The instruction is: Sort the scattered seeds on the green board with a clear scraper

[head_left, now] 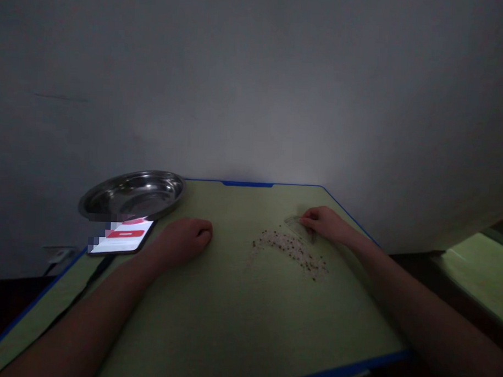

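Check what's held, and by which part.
Right hand pinches a clear thin piece near its right edge; left hand is curled, nothing visible in it.

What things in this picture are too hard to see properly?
In the head view:
- Left hand: its curled fingers hide whether anything is inside.
- See-through thing: too faint to name, and the right hand covers part of it.
- Pale and dark bits: too small and blurry to tell what they are.
- Phone: blocky squares hide part; the writing is too blurry.
- Table: the bottom edge cuts off its near left part.
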`<state>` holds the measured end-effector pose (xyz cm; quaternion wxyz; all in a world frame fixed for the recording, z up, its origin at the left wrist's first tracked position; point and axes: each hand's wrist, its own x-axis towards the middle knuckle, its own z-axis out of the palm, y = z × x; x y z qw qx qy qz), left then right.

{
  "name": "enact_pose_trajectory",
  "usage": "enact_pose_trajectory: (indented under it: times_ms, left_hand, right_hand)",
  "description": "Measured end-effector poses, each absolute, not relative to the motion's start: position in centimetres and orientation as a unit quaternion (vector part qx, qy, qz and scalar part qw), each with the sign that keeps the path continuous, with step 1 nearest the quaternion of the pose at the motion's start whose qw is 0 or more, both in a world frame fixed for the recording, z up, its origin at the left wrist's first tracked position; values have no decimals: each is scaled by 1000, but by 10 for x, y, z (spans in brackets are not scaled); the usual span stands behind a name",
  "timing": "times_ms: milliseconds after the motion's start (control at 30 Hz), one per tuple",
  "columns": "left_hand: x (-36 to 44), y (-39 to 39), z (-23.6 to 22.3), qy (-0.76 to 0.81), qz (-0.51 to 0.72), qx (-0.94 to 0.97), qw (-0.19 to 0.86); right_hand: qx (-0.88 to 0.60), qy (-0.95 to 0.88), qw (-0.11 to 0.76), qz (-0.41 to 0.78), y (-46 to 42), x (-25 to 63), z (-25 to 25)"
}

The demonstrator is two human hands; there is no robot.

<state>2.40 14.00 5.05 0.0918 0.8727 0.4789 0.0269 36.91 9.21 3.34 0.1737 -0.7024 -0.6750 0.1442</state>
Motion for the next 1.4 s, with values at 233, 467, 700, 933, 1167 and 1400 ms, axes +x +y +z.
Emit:
enact_pose_trajectory:
  times_ms: [233, 467, 700, 933, 1167, 1400]
  left_hand:
    - [24, 139, 52, 487, 22, 869, 91]
    - [24, 139, 50, 485, 30, 869, 97]
    - [24, 139, 49, 475, 44, 874, 95]
    - [25, 139, 48, 482, 37, 871, 90]
    - [24, 141, 46, 473, 45, 875, 94]
    - [24, 141, 47, 472, 43, 876, 91]
  right_hand:
    - [-657, -727, 149, 136, 133, 324, 44]
    - [-584, -786, 123, 163, 145, 284, 54]
    - [-501, -834, 83, 213, 131, 254, 64]
    - [-457, -853, 67, 244, 92, 249, 73]
    - [-487, -829, 127, 246, 56, 269, 82]
    - [-555, -797, 161, 176, 48, 285, 81]
